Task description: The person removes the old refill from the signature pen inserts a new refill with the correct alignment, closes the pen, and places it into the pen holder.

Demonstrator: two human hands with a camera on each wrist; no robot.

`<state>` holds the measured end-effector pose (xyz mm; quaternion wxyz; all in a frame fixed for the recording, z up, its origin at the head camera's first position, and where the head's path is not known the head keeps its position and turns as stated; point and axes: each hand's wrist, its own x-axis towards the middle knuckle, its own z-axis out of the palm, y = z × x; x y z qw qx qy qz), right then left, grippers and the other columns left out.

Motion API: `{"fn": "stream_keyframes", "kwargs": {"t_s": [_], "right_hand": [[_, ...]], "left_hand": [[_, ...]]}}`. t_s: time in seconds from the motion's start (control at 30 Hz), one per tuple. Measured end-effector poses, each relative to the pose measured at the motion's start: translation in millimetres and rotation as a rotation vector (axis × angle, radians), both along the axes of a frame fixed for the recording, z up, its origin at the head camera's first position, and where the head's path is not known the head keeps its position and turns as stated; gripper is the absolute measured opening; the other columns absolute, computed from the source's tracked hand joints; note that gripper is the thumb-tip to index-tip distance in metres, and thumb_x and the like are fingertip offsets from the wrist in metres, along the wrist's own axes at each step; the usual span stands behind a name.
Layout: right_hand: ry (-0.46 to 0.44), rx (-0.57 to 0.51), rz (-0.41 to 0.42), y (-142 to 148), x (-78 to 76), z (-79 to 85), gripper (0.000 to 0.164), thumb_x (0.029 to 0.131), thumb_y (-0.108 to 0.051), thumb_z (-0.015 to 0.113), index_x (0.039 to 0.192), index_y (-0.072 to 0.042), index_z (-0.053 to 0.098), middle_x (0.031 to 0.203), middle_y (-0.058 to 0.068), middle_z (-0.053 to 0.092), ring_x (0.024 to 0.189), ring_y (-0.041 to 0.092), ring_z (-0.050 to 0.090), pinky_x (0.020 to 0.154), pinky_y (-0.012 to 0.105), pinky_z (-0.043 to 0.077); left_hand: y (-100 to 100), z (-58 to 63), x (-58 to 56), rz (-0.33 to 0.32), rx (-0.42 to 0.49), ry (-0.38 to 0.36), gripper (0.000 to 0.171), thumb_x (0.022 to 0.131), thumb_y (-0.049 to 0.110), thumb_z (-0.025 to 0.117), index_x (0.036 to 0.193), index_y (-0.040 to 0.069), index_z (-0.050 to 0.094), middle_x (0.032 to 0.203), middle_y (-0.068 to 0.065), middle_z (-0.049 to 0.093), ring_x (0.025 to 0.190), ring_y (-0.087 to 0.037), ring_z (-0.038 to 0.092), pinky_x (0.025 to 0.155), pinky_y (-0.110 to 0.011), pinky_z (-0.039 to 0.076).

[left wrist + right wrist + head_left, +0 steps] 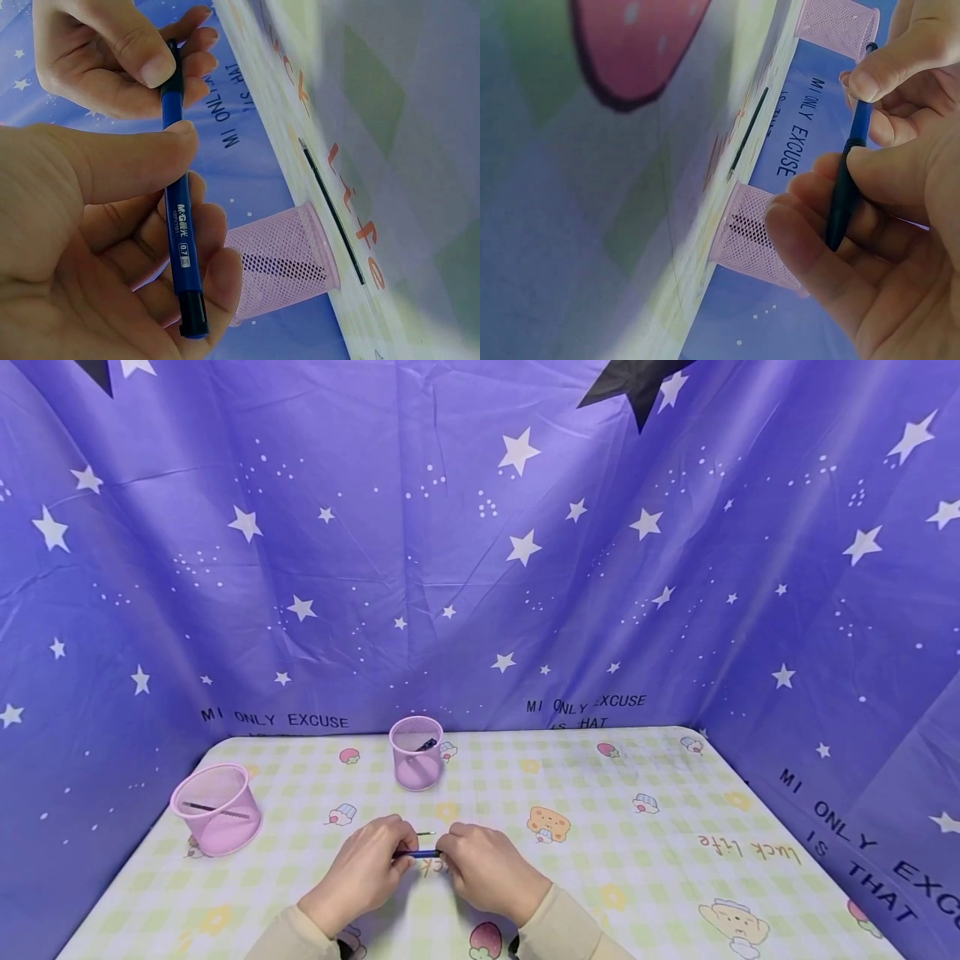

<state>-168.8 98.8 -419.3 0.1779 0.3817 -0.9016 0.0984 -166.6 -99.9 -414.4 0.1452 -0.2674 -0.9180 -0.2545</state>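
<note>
A blue ballpoint pen (pixel 420 853) with a dark grip section lies level between both hands, low over the table. My left hand (pixel 366 867) pinches its blue barrel (pixel 182 232) between thumb and fingers. On the other end, the thumb and fingers of my right hand (pixel 491 870) hold the dark, tapered grip section (pixel 843 202). Barrel and grip section meet in one line. Just beyond the hands, a thin dark pen refill (pixel 334 214) with a metal tip lies on the tablecloth; in the head view the hands partly cover it.
A pink mesh pen cup (pixel 232 831) at the left has a dark slim stick inside. Another pink mesh cup (pixel 417 770) stands at the back with a dark item in it. The table has a checked, printed cloth (pixel 637 877); a purple star curtain (pixel 465 560) hangs behind.
</note>
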Motion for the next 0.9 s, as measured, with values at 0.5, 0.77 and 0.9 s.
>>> {"fn": "stream_keyframes", "kwargs": {"t_s": [0.5, 0.77, 0.9], "right_hand": [[0.023, -0.024, -0.049, 0, -1.7, 0.4, 0.005, 0.084, -0.011, 0.067, 0.087, -0.014, 0.065, 0.075, -0.009, 0.052, 0.067, 0.004, 0.053, 0.058, 0.021, 0.046], [0.027, -0.050, -0.063, 0, -2.5, 1.1, 0.005, 0.085, -0.011, 0.067, 0.088, -0.014, 0.065, 0.076, -0.009, 0.052, 0.067, 0.004, 0.053, 0.057, 0.021, 0.045], [0.028, -0.063, -0.070, 0, -2.7, 1.4, 0.004, 0.086, -0.012, 0.065, 0.089, -0.014, 0.066, 0.077, -0.008, 0.053, 0.067, 0.004, 0.052, 0.057, 0.021, 0.045]], "left_hand": [[-1, -4.2, -4.6, 0.081, 0.103, -0.025, 0.019, 0.074, 0.010, 0.078, 0.084, 0.018, 0.064, 0.082, 0.007, 0.058, 0.079, -0.009, 0.057, 0.072, -0.030, 0.048], [-3, -0.5, -7.9, 0.131, 0.226, -0.127, 0.020, 0.075, 0.009, 0.078, 0.087, 0.015, 0.063, 0.080, 0.006, 0.059, 0.077, -0.011, 0.057, 0.074, -0.031, 0.048], [-5, 1.5, -9.9, 0.142, 0.298, -0.180, 0.021, 0.074, 0.008, 0.079, 0.088, 0.014, 0.065, 0.079, 0.004, 0.061, 0.076, -0.010, 0.057, 0.076, -0.034, 0.048]]}}
